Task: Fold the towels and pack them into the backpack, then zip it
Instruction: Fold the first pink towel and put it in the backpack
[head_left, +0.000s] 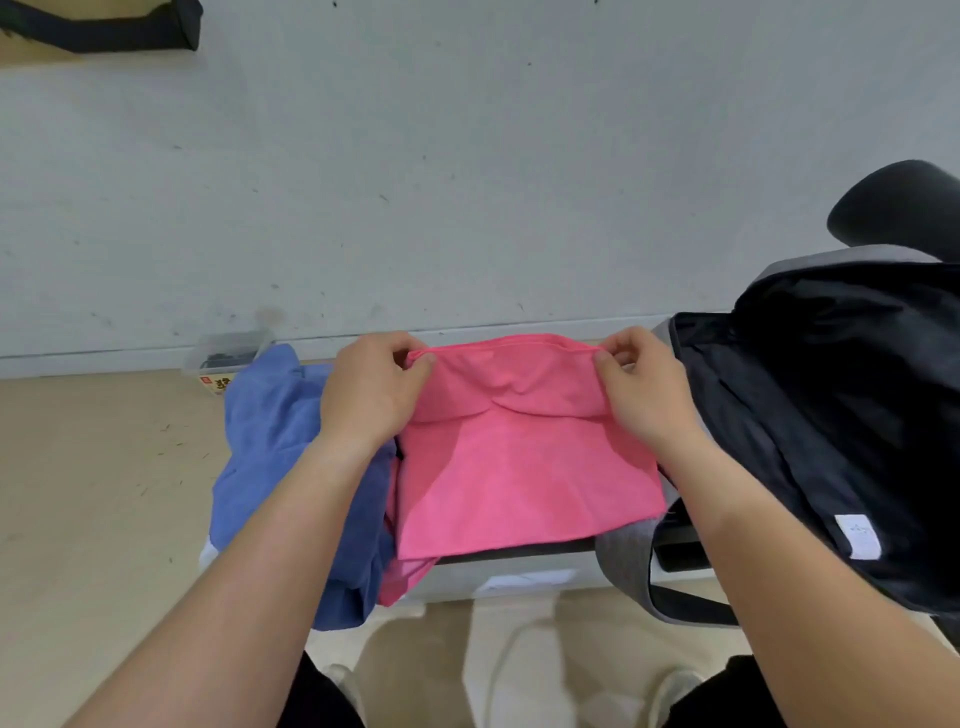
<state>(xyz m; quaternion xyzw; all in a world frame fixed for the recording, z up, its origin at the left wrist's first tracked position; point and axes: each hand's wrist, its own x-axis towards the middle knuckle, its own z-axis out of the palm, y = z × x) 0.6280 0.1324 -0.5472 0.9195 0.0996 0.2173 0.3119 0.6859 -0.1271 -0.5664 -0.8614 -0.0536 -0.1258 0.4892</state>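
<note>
A pink towel (519, 467) lies spread over a small low stand in front of me, its far edge lifted. My left hand (371, 387) pinches the far left corner and my right hand (641, 387) pinches the far right corner. A crumpled blue towel (275, 441) hangs over the left side of the stand, partly under my left forearm. The grey backpack (831, 415) lies open at the right, showing its dark lining and a white label.
A white wall stands close behind the stand. A small clear plastic box (226, 356) sits on the beige floor by the wall at the left. A black rounded chair part (898, 208) rises behind the backpack. My shoes show at the bottom edge.
</note>
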